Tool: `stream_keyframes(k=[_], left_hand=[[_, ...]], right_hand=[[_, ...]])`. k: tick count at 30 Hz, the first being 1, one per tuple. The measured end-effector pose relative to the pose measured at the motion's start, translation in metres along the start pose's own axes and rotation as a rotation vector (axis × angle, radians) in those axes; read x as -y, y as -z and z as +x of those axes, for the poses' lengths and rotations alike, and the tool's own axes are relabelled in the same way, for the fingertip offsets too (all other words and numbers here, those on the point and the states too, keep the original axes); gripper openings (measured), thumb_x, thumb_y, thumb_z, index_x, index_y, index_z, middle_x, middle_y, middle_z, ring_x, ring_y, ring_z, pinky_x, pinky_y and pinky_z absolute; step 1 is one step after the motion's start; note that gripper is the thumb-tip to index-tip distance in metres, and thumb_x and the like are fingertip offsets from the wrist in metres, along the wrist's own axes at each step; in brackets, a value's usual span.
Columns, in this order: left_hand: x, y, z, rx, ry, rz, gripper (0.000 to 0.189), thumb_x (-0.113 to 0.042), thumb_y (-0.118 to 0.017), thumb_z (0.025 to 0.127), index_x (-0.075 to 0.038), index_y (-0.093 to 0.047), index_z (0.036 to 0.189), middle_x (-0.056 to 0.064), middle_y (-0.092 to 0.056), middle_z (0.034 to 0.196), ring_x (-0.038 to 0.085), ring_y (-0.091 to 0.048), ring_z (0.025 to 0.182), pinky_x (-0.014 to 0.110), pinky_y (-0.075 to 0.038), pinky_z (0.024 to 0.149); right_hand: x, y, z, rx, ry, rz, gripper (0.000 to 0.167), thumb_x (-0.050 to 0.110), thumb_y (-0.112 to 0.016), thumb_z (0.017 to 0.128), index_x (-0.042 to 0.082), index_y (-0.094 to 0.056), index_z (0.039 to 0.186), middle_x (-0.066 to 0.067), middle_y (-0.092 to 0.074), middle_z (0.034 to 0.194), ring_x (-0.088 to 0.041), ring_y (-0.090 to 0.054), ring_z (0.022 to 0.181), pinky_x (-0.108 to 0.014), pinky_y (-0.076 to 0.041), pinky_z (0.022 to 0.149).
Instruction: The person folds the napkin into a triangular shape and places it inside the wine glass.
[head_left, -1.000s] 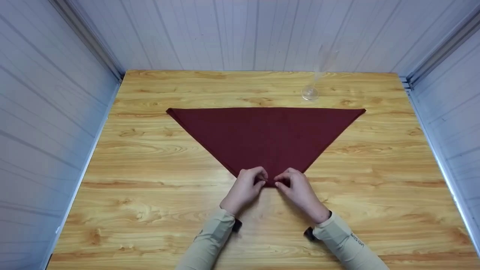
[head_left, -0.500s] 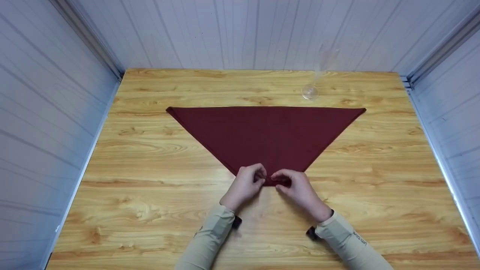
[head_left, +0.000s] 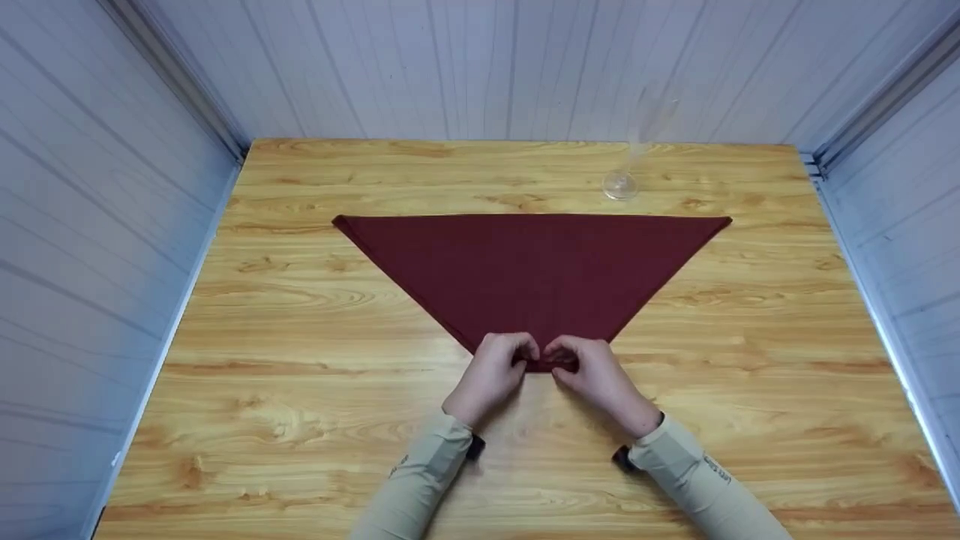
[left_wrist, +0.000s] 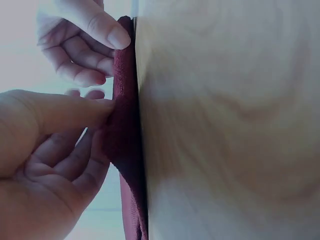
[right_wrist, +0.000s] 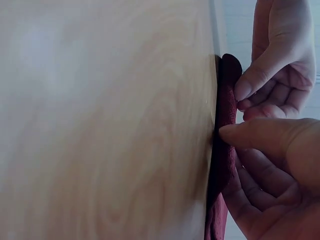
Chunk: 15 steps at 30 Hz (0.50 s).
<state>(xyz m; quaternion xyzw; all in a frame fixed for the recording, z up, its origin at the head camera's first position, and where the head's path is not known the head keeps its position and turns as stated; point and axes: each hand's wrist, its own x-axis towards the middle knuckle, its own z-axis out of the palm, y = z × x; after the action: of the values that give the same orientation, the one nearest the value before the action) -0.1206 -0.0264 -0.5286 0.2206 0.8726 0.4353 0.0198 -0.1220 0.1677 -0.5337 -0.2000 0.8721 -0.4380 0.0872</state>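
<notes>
A dark red cloth napkin [head_left: 525,277] lies flat, its long straight edge at the back and its sides narrowing toward the person. The near tip is turned over into a short thick roll. My left hand [head_left: 491,375] pinches the left part of this roll between thumb and curled fingers. On its right part, my right hand [head_left: 596,379] does the same, a small gap apart from the left. In the left wrist view, the rolled cloth [left_wrist: 125,120] sits between thumb and fingers. The right wrist view shows the right thumb [right_wrist: 250,134] pressed on the roll.
Behind the napkin, to the right, a clear stemmed glass [head_left: 620,184] stands on the wooden table [head_left: 300,420]. White panelled walls [head_left: 480,67] enclose the table at the back and both sides.
Both hands stay at the near tip. The right fingers have shifted slightly on the roll, and the left fingertips now reach a little further right. The glass and the napkin's back edge have stayed put.
</notes>
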Motion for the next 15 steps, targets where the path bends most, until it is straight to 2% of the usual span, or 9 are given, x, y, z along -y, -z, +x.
stream_keyframes(k=[4, 7, 11, 15], left_hand=[[-0.0009, 0.0007, -0.001, 0.029, 0.018, 0.007, 0.018, 0.01, -0.064, 0.077, -0.006, -0.071, 0.082, 0.001, -0.068, 0.079, 0.008, -0.06, 0.074, 0.021, -0.049, 0.067], [0.0004, 0.0011, -0.0008, 0.049, 0.038, 0.006, 0.015, 0.006, -0.069, 0.076, -0.008, -0.071, 0.082, -0.002, -0.068, 0.078, 0.007, -0.058, 0.073, 0.021, -0.048, 0.067], [0.0033, 0.001, 0.002, 0.062, 0.058, 0.007, 0.02, 0.009, -0.073, 0.072, -0.008, -0.069, 0.081, -0.003, -0.066, 0.078, 0.008, -0.057, 0.073, 0.021, -0.047, 0.066], [0.005, 0.0018, 0.0051, 0.066, 0.045, 0.011, 0.022, 0.011, -0.071, 0.072, -0.008, -0.065, 0.082, -0.001, -0.065, 0.078, 0.011, -0.057, 0.073, 0.022, -0.047, 0.065]], right_hand=[[-0.0007, 0.0002, 0.0009, 0.003, 0.008, 0.013, 0.024, -0.009, -0.069, 0.079, 0.008, -0.067, 0.096, 0.001, -0.069, 0.09, -0.011, -0.065, 0.084, -0.028, -0.054, 0.073], [-0.0007, 0.0009, 0.0017, 0.003, 0.015, 0.025, 0.024, -0.009, -0.069, 0.08, 0.007, -0.066, 0.098, 0.0, -0.069, 0.091, -0.011, -0.065, 0.084, -0.029, -0.054, 0.073], [-0.0011, 0.0025, 0.0031, 0.003, 0.014, 0.041, 0.027, -0.008, -0.068, 0.081, 0.006, -0.064, 0.105, -0.002, -0.069, 0.091, -0.012, -0.065, 0.085, -0.03, -0.054, 0.074], [-0.0025, 0.0034, 0.0046, 0.002, 0.003, 0.046, 0.029, -0.007, -0.067, 0.083, 0.005, -0.062, 0.109, -0.004, -0.068, 0.092, -0.013, -0.065, 0.085, -0.031, -0.054, 0.074]])
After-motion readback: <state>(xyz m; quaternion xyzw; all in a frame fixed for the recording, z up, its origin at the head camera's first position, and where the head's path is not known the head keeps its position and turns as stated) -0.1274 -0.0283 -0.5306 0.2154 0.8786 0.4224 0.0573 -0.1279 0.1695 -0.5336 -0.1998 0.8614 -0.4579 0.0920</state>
